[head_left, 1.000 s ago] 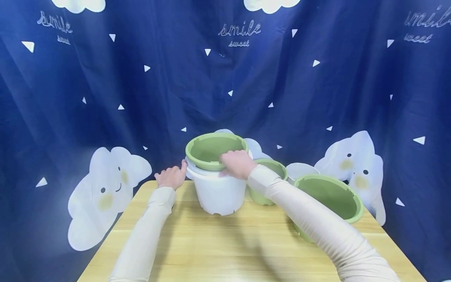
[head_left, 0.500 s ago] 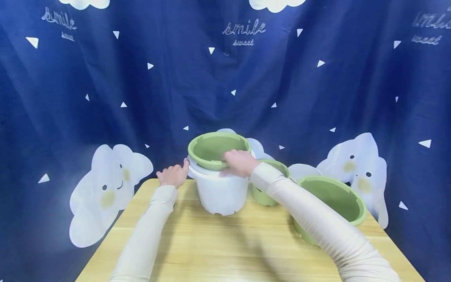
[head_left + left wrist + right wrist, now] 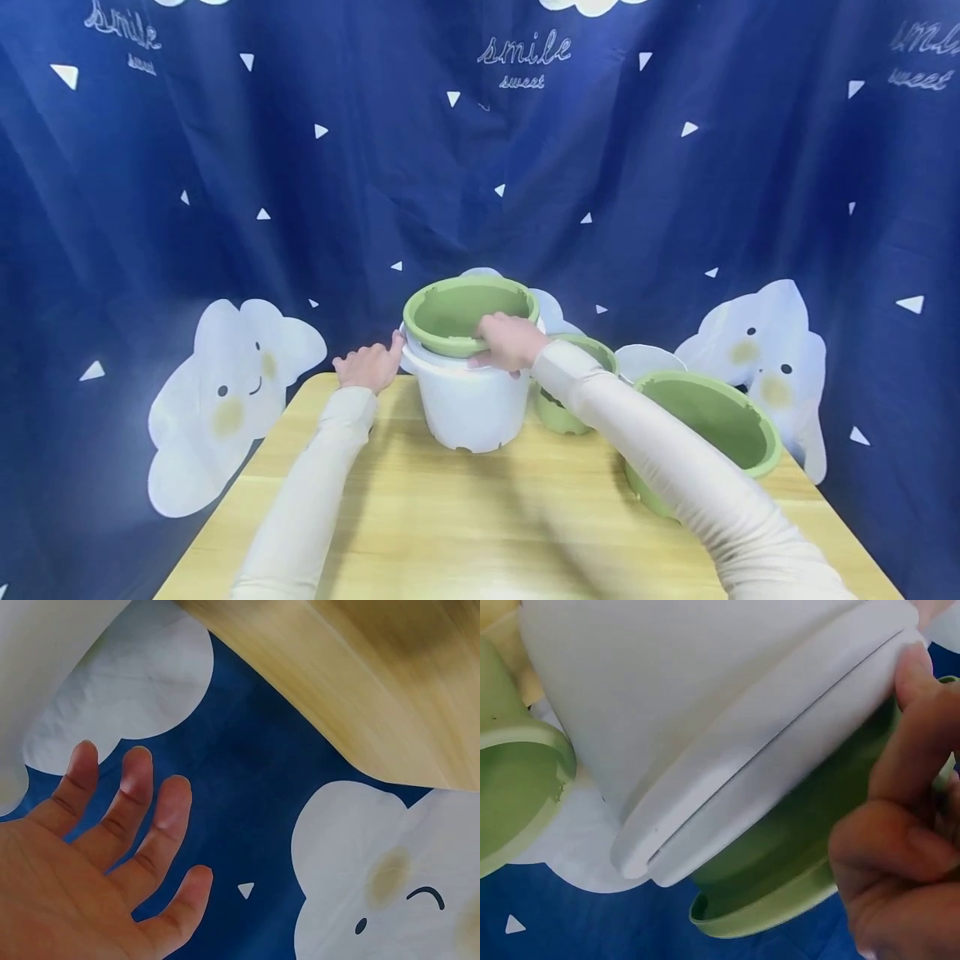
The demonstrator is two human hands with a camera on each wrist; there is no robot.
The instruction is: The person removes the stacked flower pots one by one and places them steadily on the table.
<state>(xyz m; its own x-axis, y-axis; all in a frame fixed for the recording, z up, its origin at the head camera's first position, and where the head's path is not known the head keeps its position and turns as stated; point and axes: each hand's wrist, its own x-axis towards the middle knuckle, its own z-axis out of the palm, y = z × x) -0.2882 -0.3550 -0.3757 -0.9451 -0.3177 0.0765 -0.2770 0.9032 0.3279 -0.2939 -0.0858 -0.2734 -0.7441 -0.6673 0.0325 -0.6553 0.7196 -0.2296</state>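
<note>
A white plastic pot [image 3: 472, 408] stands upright on the table, with a second white rim [image 3: 780, 780] nested at its mouth. From the top of this stack rises a green pot [image 3: 450, 345], its lower part hidden inside the white ones. My right hand [image 3: 512, 340] grips the green pot's near right rim, and one fingertip touches the upper white rim in the right wrist view. On the stack's left side, my left hand [image 3: 369, 367] has its thumb at the white rim. Its other fingers [image 3: 172, 806] are loosely spread and hold nothing.
Right of the stack stands a smaller green pot [image 3: 558, 417], with a white rounded shape [image 3: 648, 360] behind it. A larger green pot [image 3: 648, 492] is partly hidden by my right sleeve. A blue curtain [image 3: 480, 167] hangs beyond the wooden table [image 3: 420, 508].
The head view has shifted slightly, so the pots appear a little farther right. Both hands keep their places at the stack, and the green pot still sits on top.
</note>
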